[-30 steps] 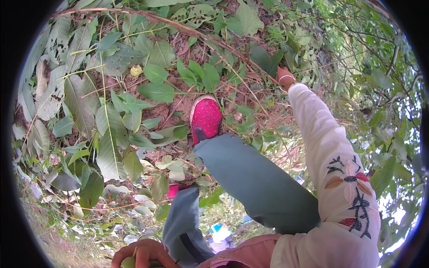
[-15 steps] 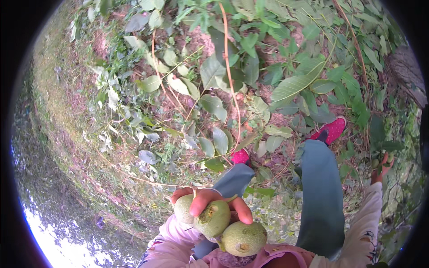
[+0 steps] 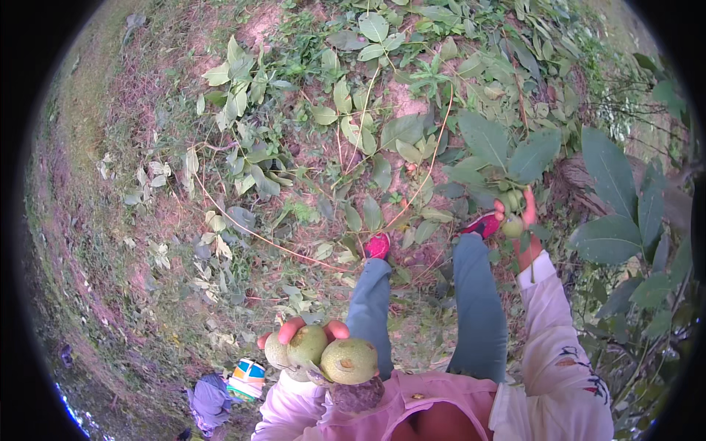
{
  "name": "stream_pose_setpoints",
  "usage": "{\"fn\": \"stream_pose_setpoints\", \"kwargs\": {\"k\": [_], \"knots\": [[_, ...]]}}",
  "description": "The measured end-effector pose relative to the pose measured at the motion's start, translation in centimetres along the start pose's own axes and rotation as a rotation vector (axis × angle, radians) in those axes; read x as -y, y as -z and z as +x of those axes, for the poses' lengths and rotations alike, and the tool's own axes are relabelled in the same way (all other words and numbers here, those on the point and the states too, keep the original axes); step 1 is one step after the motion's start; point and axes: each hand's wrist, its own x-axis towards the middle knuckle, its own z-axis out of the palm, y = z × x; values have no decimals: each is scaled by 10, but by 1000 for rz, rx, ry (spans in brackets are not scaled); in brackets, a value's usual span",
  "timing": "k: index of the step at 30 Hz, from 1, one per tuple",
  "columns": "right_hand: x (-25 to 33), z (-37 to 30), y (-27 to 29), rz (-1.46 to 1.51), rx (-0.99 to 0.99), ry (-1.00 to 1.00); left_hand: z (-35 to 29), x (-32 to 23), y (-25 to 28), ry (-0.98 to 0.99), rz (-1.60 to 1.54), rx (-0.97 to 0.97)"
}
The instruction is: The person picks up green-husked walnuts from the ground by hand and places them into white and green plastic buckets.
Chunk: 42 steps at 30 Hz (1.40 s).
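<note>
Three round green fruits, matte and speckled, fill the left hand on my feed, fingers curled over them; the one at that hand's right edge has a brown scar. Right hand: fingers bent round other green fruits, broad veined leaves beside. Grip pressure, I can't tell.

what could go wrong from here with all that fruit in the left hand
The left hand clutches several green fruits at once, so one might slip out. A thin curved stem lying near the left shoe could snag it.
</note>
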Motion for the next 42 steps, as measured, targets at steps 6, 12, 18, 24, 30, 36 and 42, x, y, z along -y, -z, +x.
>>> {"fn": "stream_pose_setpoints", "kwargs": {"k": [6,12,18,24,30,36,42], "knots": [[-89,-32,-100,220,407,-620,-70,-13,-69,-192,2,84],[-97,-92,-200,-10,560,-1100,-106,3,-117,-381,-19,42],[-66,-158,-309,-390,836,-1258,-136,50,-158,-668,-83,101],[-79,-197,-345,-460,821,-1346,-181,61,-186,-814,-59,166],[-177,-235,-378,-551,864,-1562,-290,16,-210,-982,-8,256],[-342,-310,-456,-685,733,-1357,-453,-30,-242,-1308,157,205],[-471,-339,-509,-1066,837,-1451,-581,-28,-251,-1739,80,36]]}}
